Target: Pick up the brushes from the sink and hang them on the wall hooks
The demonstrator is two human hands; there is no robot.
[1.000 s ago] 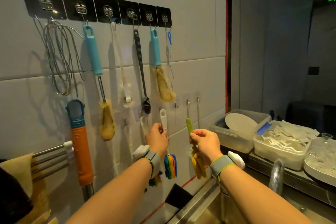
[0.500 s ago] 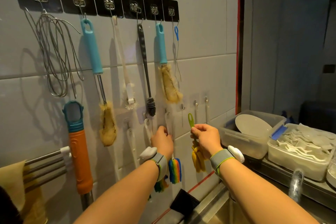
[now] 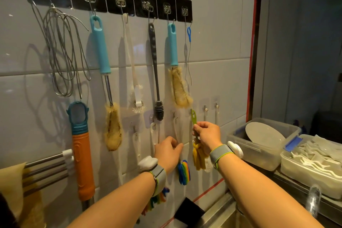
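Against the tiled wall [image 3: 212, 46], below the row of black hook plates [image 3: 144, 2], both hands work at the lower row of small hooks [image 3: 205, 109]. The right hand [image 3: 208, 133] pinches the green handle of a small brush [image 3: 194, 120], its grip closed around the stem; the handle's eyelet stands just below the bristles of a hanging teal-handled brush [image 3: 173, 46], and the yellow brush head [image 3: 199, 159] dangles under the hand. Whether the eyelet is on a hook cannot be told. The left hand [image 3: 168, 152] is curled with fingertips against the wall, beside a white-handled brush whose rainbow head [image 3: 184, 172] hangs just below the hand; whether this grip holds the pale handle cannot be told. Both wrists carry grey bands with white pods. On the upper hooks hang a wire coil [image 3: 61, 52], another teal-handled brush [image 3: 100, 46], a white brush [image 3: 136, 94] and a black brush [image 3: 157, 89]. To the right, clear tubs [image 3: 259, 150] sit on a steel tabletop [image 3: 296, 190], near its edge.
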